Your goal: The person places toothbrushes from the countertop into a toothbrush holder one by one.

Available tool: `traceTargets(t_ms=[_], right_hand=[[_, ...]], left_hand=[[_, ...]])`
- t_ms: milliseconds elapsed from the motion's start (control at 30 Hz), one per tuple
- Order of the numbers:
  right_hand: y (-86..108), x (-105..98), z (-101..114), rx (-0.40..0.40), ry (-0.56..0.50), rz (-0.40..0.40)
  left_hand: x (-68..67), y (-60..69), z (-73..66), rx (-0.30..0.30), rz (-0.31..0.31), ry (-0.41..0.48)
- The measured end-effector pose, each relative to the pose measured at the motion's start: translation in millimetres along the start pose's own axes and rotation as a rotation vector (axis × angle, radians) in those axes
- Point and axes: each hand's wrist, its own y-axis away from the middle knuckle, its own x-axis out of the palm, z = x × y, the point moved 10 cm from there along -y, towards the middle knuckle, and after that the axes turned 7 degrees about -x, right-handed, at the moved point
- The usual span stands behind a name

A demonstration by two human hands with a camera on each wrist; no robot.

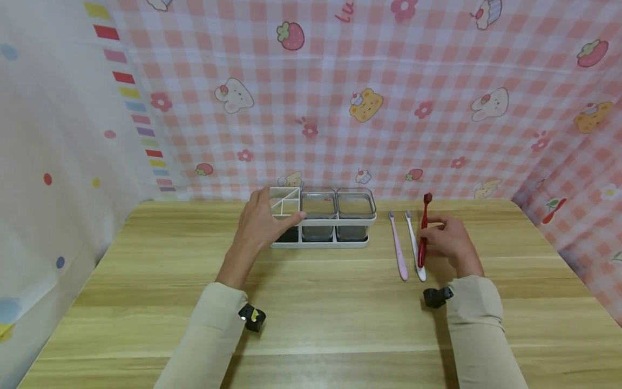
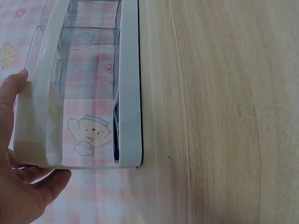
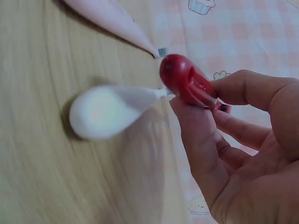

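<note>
My left hand [image 1: 257,224] grips the left end of a white toothbrush holder [image 1: 335,222], thumb on the front top rim and fingers around the end. In the left wrist view the holder's side frame [image 2: 131,93] appears close, with the fingertips at its end. My right hand [image 1: 454,243] pinches a red toothbrush [image 1: 421,256] between thumb and fingers, its head pointing away and up. The right wrist view shows the red handle end [image 3: 175,72] above the table. Just left of it lies a white toothbrush [image 1: 413,237], and beside that a pink toothbrush [image 1: 398,251].
Two clear cups [image 1: 318,233] sit in the holder's middle and right slots. A divided white insert [image 1: 290,207] fills the left slot. The wooden table [image 1: 330,308] ends at a pink checked curtain [image 1: 320,151] behind the holder.
</note>
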Motion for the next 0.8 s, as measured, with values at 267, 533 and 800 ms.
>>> traceTargets(t_ms=[267, 533, 800], right_hand=[[2.0, 4, 6, 0.000, -0.111, -0.029], [1.0, 1, 15, -0.035, -0.177, -0.058], [-0.9, 6, 28, -0.076, -0.226, -0.059]], left_hand=[[0.1, 0.0, 1.6, -0.002, -0.001, 0.001], [-0.8, -0.8, 0.9, 0.011, -0.014, 0.003], [-0.3, -0.7, 1.0, 0.006, -0.012, 0.009]])
